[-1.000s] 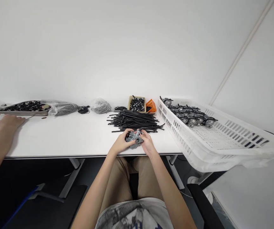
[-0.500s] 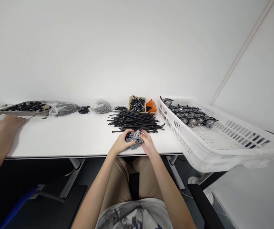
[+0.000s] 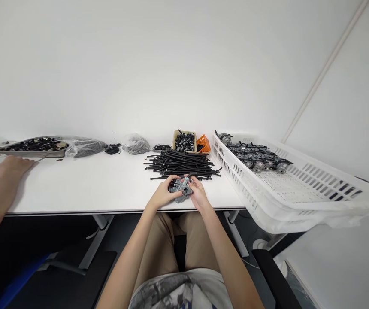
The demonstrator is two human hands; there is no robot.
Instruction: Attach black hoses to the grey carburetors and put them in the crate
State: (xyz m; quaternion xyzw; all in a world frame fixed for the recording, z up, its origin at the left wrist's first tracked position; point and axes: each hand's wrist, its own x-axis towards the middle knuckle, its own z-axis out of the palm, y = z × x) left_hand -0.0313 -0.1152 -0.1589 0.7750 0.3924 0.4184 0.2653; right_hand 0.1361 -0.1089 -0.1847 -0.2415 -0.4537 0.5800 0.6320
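Observation:
My left hand and my right hand together grip a grey die-cast metal part, probably a small carburetor, just above the white table's front edge. My fingers hide much of it. A short black tube seems to stick up from its top. Directly behind my hands lies a loose pile of cut black rubber hoses, and my fingertips are very close to its nearest pieces.
A white slotted plastic crate holding several assembled grey parts stands at the right. Behind the hoses are a cardboard tray of black-and-silver fittings and an orange basket. Farther left are bags, a metal tray, and a co-worker's hand.
The grey part turns slightly between my hands. My hands stay in nearly the same place, and the co-worker's hand stays on the table.

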